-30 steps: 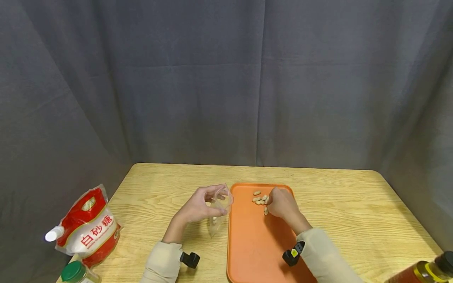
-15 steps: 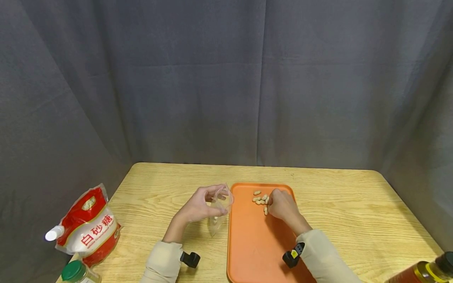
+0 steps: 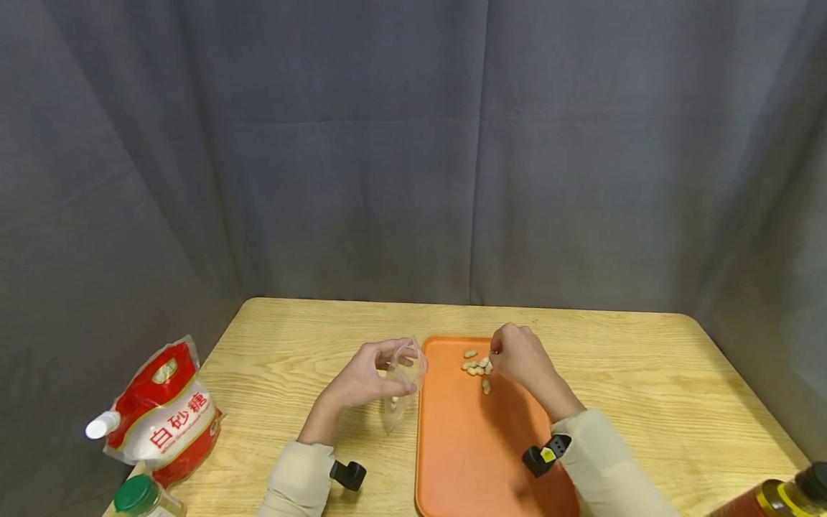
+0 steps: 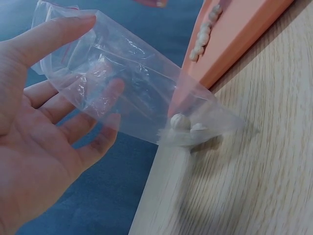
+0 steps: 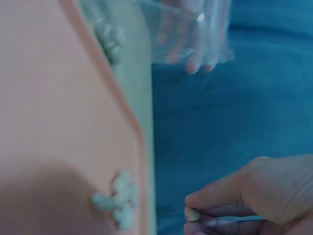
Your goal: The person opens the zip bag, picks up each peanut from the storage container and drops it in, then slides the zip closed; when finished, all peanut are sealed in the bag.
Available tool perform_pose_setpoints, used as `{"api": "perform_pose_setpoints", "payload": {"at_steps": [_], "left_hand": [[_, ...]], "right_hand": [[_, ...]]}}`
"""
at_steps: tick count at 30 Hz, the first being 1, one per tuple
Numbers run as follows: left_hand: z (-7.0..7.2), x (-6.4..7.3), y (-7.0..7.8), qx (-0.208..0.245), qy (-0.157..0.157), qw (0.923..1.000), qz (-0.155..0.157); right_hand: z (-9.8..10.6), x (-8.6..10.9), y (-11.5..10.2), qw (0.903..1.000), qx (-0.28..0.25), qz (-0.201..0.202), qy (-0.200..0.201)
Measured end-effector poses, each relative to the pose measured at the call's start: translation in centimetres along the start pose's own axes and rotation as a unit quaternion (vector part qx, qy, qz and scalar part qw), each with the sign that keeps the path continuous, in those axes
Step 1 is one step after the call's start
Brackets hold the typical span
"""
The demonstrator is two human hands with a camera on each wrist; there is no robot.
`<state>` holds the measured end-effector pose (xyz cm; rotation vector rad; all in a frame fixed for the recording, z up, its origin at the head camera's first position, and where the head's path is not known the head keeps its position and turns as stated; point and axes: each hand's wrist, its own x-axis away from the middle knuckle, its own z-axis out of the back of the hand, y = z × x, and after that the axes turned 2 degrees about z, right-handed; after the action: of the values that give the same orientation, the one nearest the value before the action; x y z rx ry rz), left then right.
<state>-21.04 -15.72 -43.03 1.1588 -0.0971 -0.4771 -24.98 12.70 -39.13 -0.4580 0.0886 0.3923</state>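
Note:
My left hand (image 3: pixel 362 375) holds a clear zip-lock bag (image 3: pixel 395 413) by its spread mouth, just left of the orange tray (image 3: pixel 459 445). In the left wrist view, thumb and fingers lie around the bag's top, and a few peanuts (image 4: pixel 180 122) sit in its bottom corner. Above the tray's far right part is my right hand (image 3: pixel 522 359). Between its thumb and fingertips it pinches one peanut (image 5: pixel 191 214), seen in the right wrist view. Several unshelled peanuts (image 3: pixel 478 368) lie in a loose cluster on the tray near its far end.
A red bag of white sugar (image 3: pixel 171 416) with a white cap stands at the table's left edge. Beside it is a green-lidded jar (image 3: pixel 136 495). A dark-capped bottle (image 3: pixel 769 499) is at the right front. A grey curtain (image 3: pixel 413 158) hangs behind the wooden table (image 3: pixel 323 316).
My right hand has lifted from the peanut cluster and now holds a peanut above the tray. The left hand and the zip-lock bag have stayed in place.

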Motion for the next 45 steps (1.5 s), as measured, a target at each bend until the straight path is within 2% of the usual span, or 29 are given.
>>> {"api": "perform_pose_setpoints", "payload": {"at_steps": [8,15,22,33,38,45], "left_hand": [[0.1,0.0,0.0,0.000,0.002,1.0000,-0.002],[0.1,0.0,-0.1,-0.002,0.003,1.0000,0.000],[0.1,0.0,-0.2,0.006,0.004,1.0000,-0.005],[0.3,0.1,-0.1,0.007,0.002,0.9999,0.010],[0.4,0.2,-0.1,0.004,0.004,0.9998,0.020],[0.3,0.3,-0.1,-0.001,0.003,1.0000,0.008]], "right_hand": [[1.7,-0.9,-3.0,0.9990,0.006,0.045,0.005],[2.2,-0.4,-5.9,0.9961,-0.020,0.085,0.017],[1.7,-0.5,-8.3,0.9926,-0.023,0.119,0.016],[0.2,-1.0,-10.9,0.9821,-0.053,0.179,0.021],[-0.3,-1.1,-11.5,0.9807,-0.067,0.184,0.007],[-0.8,-0.9,-11.8,0.9791,-0.081,0.186,-0.006]]}}
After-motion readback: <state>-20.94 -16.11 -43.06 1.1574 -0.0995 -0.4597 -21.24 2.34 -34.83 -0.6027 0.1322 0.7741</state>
